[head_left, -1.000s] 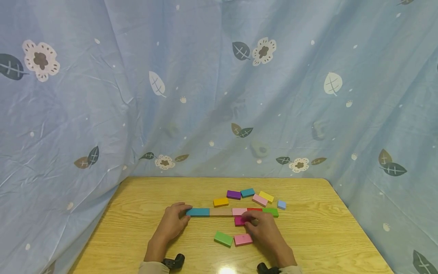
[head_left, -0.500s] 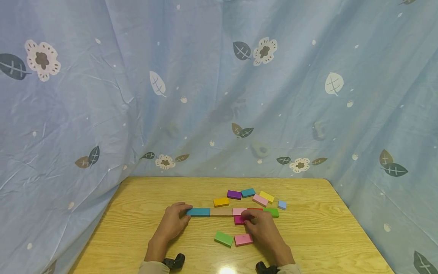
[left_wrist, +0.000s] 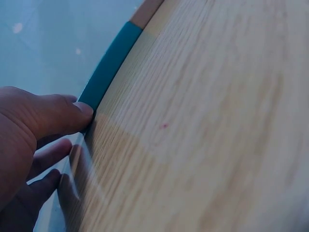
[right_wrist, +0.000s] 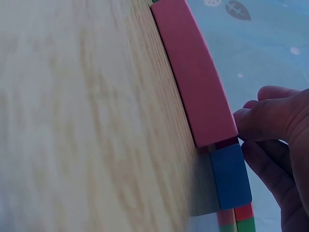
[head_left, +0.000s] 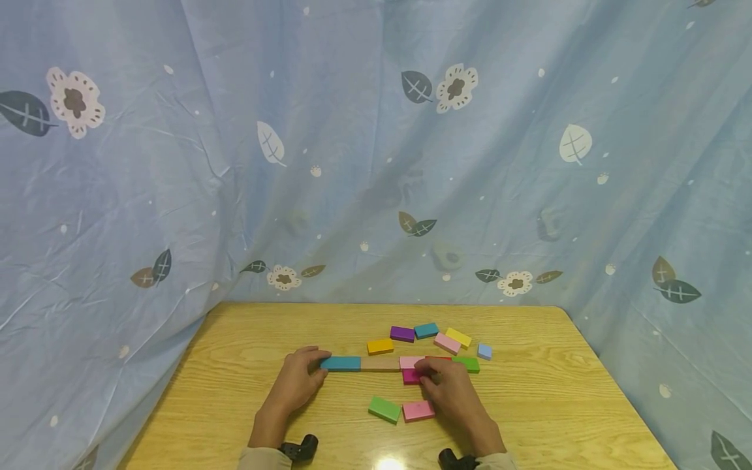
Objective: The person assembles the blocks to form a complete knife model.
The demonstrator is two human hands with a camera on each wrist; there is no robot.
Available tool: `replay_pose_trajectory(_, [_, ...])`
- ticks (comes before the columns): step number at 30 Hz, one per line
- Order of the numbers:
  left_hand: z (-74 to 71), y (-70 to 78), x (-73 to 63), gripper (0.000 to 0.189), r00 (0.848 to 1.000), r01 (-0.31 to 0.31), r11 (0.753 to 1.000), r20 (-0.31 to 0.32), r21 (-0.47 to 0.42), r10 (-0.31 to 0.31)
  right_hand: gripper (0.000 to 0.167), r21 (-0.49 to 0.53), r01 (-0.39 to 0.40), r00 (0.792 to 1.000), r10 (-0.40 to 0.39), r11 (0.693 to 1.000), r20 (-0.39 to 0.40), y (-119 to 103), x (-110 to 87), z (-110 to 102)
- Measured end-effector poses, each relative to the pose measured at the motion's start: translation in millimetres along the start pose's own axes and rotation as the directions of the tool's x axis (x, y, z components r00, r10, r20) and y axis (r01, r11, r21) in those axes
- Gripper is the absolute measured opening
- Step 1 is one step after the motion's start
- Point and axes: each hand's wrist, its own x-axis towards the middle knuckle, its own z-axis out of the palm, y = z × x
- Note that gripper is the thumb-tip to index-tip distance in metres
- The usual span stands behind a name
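Note:
My left hand (head_left: pixel 294 380) pinches the left end of a blue block (head_left: pixel 343 364) between thumb and fingers. That block starts a straight row, followed by a wood-coloured block (head_left: pixel 380 364), a light pink block (head_left: pixel 411 362), a red block (head_left: pixel 439 358) and a green block (head_left: pixel 467 365). My right hand (head_left: pixel 455 391) holds a magenta block (head_left: pixel 412 376) against the row's near side, below the light pink one; the hand hides its right part. In the right wrist view a small blue block (right_wrist: pixel 231 176) sits right by those fingertips, hidden in the head view.
Nearer lie a light green block (head_left: pixel 384 410) and a pink block (head_left: pixel 418 411). Behind the row are orange (head_left: pixel 380 346), purple (head_left: pixel 402 334), teal (head_left: pixel 425 331), yellow (head_left: pixel 459 337) and pale pink (head_left: pixel 447 343) blocks, plus a light blue cube (head_left: pixel 484 352). A curtain (head_left: pixel 376 163) borders the table.
The right hand has slid the magenta block slightly away from the body, closer against the row. The left hand stays at the blue block's end.

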Motion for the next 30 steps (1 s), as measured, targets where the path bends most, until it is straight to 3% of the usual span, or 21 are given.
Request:
replay_pose_trajectory(13, [0.6, -0.3, 0.7, 0.034, 1.0, -0.008, 1.0, -0.013, -0.006, 0.008, 0.028, 0.018, -0.015, 1.0, 0.015, 1.0, -0.001, -1, -1.3, -2])
replay_pose_trajectory(23, [-0.2, 0.9, -0.3, 0.033, 1.0, 0.004, 1.0, 0.001, 0.003, -0.004, 0.024, 0.215, -0.151, 0.988, 0.152, 0.965, 0.012, -5, -17.4, -8])
replay_pose_trajectory(30, [-1.0, 0.2, 0.7, 0.034, 1.0, -0.012, 1.0, -0.007, 0.007, 0.012, 0.03, 0.379, -0.142, 0.989, 0.114, 0.914, 0.096, -11, -28.9, -9])
